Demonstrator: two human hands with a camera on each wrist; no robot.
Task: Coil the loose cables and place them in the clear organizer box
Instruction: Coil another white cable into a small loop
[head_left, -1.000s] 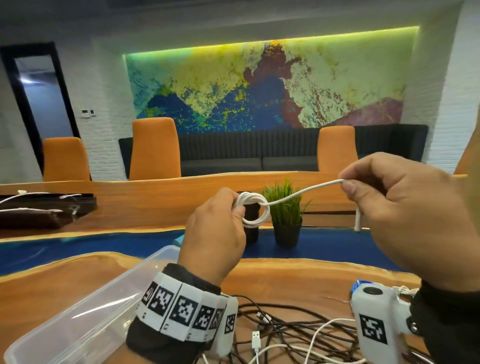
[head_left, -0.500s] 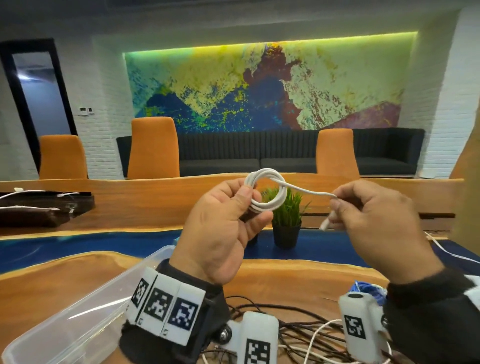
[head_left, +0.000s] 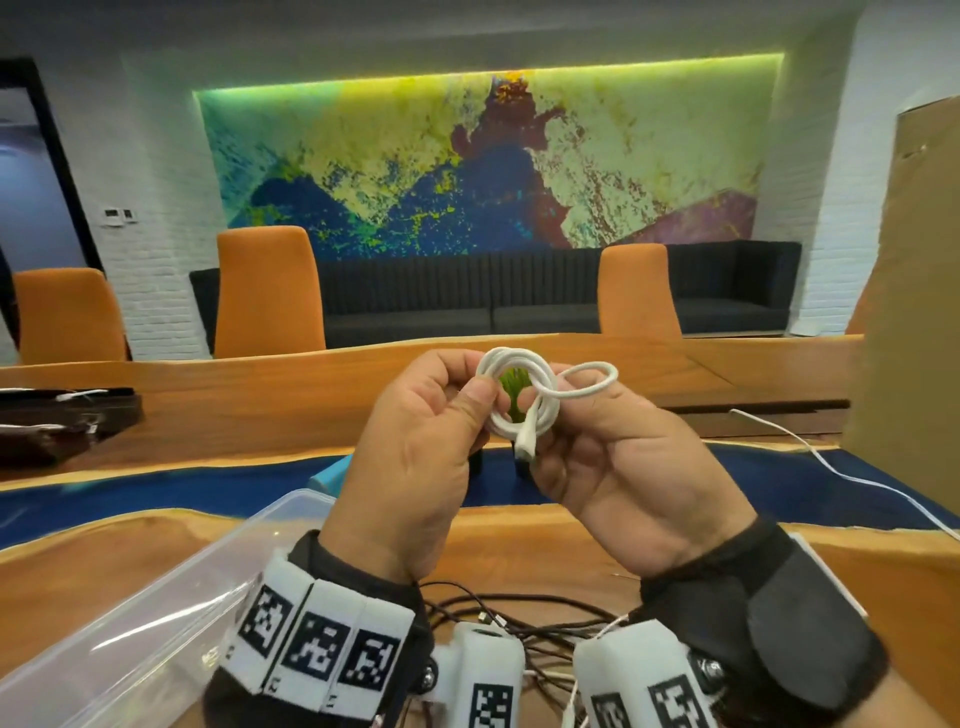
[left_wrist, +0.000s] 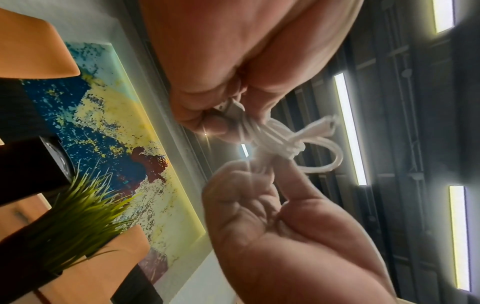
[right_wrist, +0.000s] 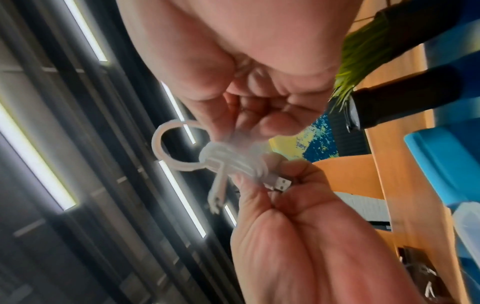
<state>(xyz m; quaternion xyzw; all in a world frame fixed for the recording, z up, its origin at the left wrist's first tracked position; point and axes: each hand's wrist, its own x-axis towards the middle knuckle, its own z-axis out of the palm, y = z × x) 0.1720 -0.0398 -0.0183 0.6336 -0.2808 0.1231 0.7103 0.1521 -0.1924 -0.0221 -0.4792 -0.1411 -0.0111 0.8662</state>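
Both hands on white USB cable (right_wrist: 228, 158), wound into a small bundle. One loop sticks out left, USB-A plug (right_wrist: 281, 183) by lower hand's fingers (right_wrist: 298, 170). Potted grass plant (right_wrist: 363, 61) top right. View blurred.

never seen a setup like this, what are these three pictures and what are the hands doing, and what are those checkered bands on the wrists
There is no robot here: a person works with two bare hands and wears three cameras. The wide picture comes from a camera on the head, looking down at both hands. The other two come from cameras strapped to each wrist, looking along the palm at the fingers. The checkered bands are printed marker squares on the wrist straps.

The left hand pinches a coiled white cable; the right hand holds the same coil from the other side, with a small loop sticking out. On the wooden table lie a clear plastic box, near the left wrist, and a tangle of loose dark cables, below the hands.
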